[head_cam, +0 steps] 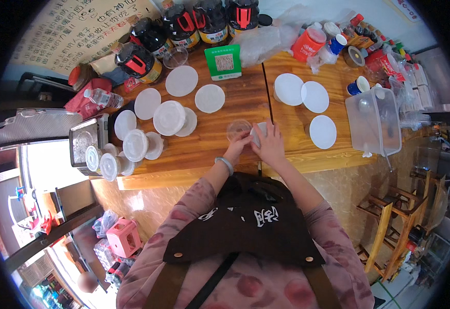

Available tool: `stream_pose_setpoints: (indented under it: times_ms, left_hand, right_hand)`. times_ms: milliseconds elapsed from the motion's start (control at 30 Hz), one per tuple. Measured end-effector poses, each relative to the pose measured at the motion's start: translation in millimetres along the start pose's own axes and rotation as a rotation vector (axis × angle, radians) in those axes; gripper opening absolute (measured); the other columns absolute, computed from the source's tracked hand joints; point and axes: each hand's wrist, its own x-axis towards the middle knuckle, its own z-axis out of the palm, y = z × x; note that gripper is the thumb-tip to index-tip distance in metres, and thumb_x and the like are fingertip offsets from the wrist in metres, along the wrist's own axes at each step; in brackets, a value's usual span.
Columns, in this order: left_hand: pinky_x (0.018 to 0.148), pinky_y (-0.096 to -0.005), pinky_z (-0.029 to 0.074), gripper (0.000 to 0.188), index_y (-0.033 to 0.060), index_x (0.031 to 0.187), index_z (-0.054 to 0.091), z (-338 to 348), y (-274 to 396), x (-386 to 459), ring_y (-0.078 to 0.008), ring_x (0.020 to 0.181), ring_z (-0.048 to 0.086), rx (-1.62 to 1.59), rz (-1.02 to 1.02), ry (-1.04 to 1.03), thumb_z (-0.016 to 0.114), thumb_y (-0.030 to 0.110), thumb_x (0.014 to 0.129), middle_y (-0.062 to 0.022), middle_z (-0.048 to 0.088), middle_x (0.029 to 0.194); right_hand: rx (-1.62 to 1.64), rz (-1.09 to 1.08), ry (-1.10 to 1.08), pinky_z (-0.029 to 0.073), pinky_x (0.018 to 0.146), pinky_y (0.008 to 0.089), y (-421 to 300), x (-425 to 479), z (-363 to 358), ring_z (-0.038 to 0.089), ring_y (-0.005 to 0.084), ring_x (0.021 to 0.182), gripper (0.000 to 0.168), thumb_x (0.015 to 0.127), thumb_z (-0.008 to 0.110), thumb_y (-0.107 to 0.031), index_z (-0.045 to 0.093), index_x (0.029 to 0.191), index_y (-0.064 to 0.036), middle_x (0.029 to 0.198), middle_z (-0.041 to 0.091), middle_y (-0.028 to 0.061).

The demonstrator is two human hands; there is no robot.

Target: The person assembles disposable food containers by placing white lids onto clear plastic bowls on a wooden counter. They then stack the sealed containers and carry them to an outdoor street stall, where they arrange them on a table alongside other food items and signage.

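Note:
At the table's front edge, both my hands are at a small round white tub point(258, 135). My left hand point(240, 148) grips its near left side with bent fingers. From the right, my right hand point(270, 145) lies over it, fingers spread across the top and rim, partly hiding it. A clear round plastic lid or tub point(238, 130) sits just left of it. Further left stand several filled round tubs with whitish tops, some in stacks, such as a lidded one point(169, 118). To the right are three white-topped tubs, one of them nearest me point(323, 131).
Large dark sauce bottles point(213, 23) line the back behind a green sign with a printed code point(224, 62). A translucent plastic bin point(368, 123) stands at the right edge. A metal scale point(87, 141) is at the left end; wooden stools point(397, 216) stand on the floor.

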Motion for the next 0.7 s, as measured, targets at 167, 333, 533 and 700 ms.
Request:
stream_pose_setpoints:
  times_ms: [167, 333, 533, 700]
  left_hand:
    - [0.071, -0.0325, 0.048, 0.043, 0.0116, 0.123, 0.036, 16, 3, -3, -0.0182, 0.097, 0.050, -0.060, -0.072, -0.104, 0.050, 0.023, 0.084, -0.0047, 0.049, 0.111]
    - [0.064, -0.0317, 0.050, 0.038, 0.0135, 0.121, 0.035, 6, 33, -21, -0.0178, 0.090, 0.054, -0.137, 0.151, -0.023, 0.047, 0.022, 0.086, -0.0034, 0.051, 0.108]
    - [0.068, -0.0306, 0.048, 0.034, 0.0138, 0.120, 0.035, 18, 127, -60, -0.0184, 0.092, 0.052, -0.287, 0.534, 0.150, 0.044, 0.018, 0.087, -0.0049, 0.048, 0.112]
    - [0.071, -0.0314, 0.048, 0.034, 0.0136, 0.121, 0.034, -14, 145, -39, -0.0219, 0.095, 0.051, -0.299, 0.582, 0.275, 0.042, 0.016, 0.088, -0.0063, 0.044, 0.116]
  right_hand:
    - [0.485, 0.019, 0.126, 0.033, 0.091, 0.0401, 36, -4, 38, 0.036, 0.0333, 0.112, 0.054, 0.076, 0.056, -0.026, 0.036, 0.125, -0.013, 0.127, 0.030, 0.0160]
    - [1.582, 0.691, 0.280, 0.033, 0.091, 0.0328, 37, 10, 3, 0.038, 0.0224, 0.111, 0.050, 0.081, 0.053, -0.023, 0.033, 0.125, -0.010, 0.125, 0.034, 0.0117]
    - [0.461, 0.156, -0.039, 0.029, 0.093, 0.0426, 2, 10, 72, 0.030, 0.0329, 0.117, 0.069, 0.069, 0.066, -0.028, 0.032, 0.125, -0.009, 0.126, 0.029, 0.0189]
    - [0.274, 0.068, -0.255, 0.025, 0.094, 0.0518, -37, 32, 61, 0.020, 0.0396, 0.121, 0.084, 0.061, 0.071, -0.032, 0.024, 0.129, -0.015, 0.130, 0.022, 0.0207]
